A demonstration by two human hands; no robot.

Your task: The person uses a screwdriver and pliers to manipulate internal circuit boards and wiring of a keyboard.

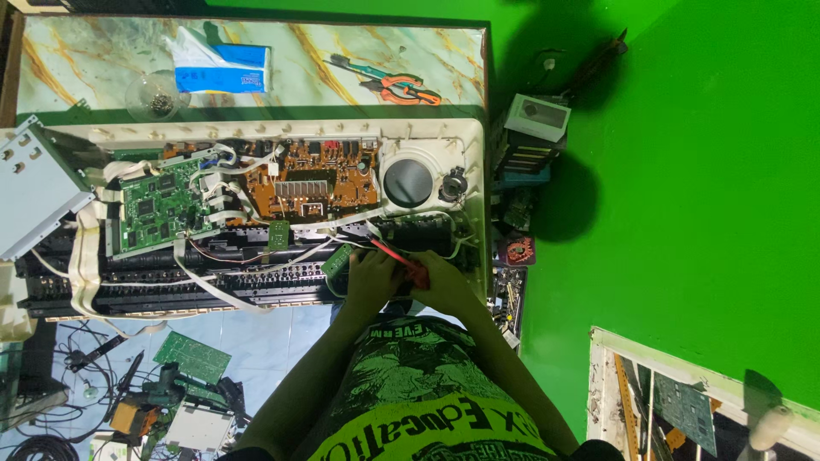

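An opened cream-cased electronic keyboard [427, 137] lies across the table with its insides exposed. My right hand [442, 283] grips the red handle of a screwdriver [408, 265], whose tip points up-left into the wiring near a black part. My left hand [371, 277] is curled right beside the shaft, touching a small green circuit board [338, 259]. Whether it grips the board is not visible. A large green circuit board [158, 205] and a brown circuit board [312, 179] sit further left, joined by white ribbon cables. A round black speaker [408, 181] is just above my hands.
On the marble-patterned tabletop [94, 60] behind lie a blue tissue pack [224, 70], orange-handled pliers [406, 88] and a glass bowl of screws [156, 96]. A grey metal panel [34, 188] rests at the left. Loose boards and cables [192, 356] litter the floor.
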